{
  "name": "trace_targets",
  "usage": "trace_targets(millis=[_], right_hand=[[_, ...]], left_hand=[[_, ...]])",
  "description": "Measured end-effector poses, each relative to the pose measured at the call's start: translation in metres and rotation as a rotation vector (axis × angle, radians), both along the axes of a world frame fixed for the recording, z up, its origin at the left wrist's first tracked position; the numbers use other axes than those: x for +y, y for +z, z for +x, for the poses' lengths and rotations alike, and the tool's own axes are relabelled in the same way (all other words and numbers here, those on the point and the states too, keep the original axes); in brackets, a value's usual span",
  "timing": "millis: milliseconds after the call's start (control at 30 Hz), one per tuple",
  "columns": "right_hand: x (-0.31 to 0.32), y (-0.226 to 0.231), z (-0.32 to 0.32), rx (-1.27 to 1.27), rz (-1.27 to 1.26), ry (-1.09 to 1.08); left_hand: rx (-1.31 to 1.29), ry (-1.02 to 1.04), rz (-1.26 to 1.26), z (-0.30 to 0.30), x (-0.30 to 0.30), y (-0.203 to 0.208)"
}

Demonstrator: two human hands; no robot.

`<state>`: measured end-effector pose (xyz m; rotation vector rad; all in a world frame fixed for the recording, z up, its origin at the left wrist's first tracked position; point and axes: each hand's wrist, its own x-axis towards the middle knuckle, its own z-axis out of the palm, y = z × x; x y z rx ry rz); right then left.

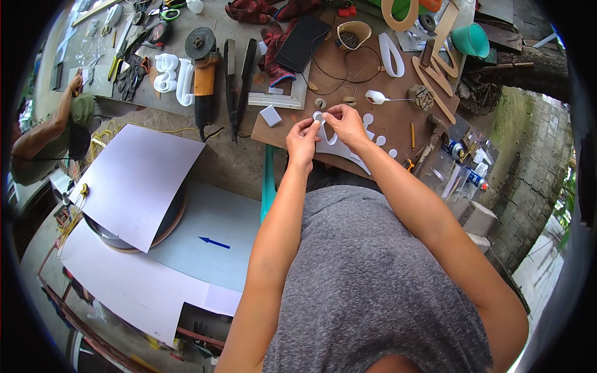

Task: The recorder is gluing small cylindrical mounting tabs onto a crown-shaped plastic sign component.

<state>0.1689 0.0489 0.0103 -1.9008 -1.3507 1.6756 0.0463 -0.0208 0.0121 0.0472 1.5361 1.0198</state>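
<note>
At the front edge of the brown work board, a white crown-shaped cutout (341,150) with round tips lies between my hands. My left hand (302,142) is closed, thumb and fingers pinching at one round tip of it. My right hand (347,126) is also closed, its fingertips pinched together close to the same tip. A narrow white edge stands up along the cutout under my fingers. Whether a separate strip is in either pinch is too small to tell. Beside my left hand is a small white block (270,116).
An orange angle grinder (205,81) and dark long-handled tools (239,87) lie at the left. Ahead are a black tablet-like slab (303,43), a small glue bottle (375,97) and a pencil (412,135). A green cup (471,41) stands far right. Another person's arm (53,121) shows at left.
</note>
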Motion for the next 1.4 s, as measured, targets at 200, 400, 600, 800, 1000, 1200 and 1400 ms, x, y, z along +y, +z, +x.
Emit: trace_targets(millis=[200,400,600,800,1000,1200,1400], right_hand=[[0.001,-0.001,0.0,0.025,-0.02,-0.014],[0.001,-0.003,-0.003,-0.033,-0.022,-0.023],[0.001,-0.002,-0.003,-0.042,0.006,-0.022],[0.001,0.002,-0.002,-0.077,0.022,-0.027],[0.001,0.003,0.0,-0.087,0.011,-0.016],[-0.002,0.007,0.005,-0.035,0.024,-0.031],[-0.008,0.011,0.01,-0.056,0.048,-0.007]], left_hand=[[0.009,0.011,0.011,0.001,-0.001,-0.003],[0.019,-0.008,-0.006,0.0,-0.001,-0.001],[0.007,-0.005,-0.004,0.001,0.0,-0.002],[0.009,-0.024,0.006,0.001,-0.002,-0.006],[-0.003,-0.033,0.024,0.001,-0.002,-0.009],[0.013,-0.037,0.02,0.001,-0.002,-0.008],[0.012,-0.034,0.009,0.001,-0.001,-0.007]])
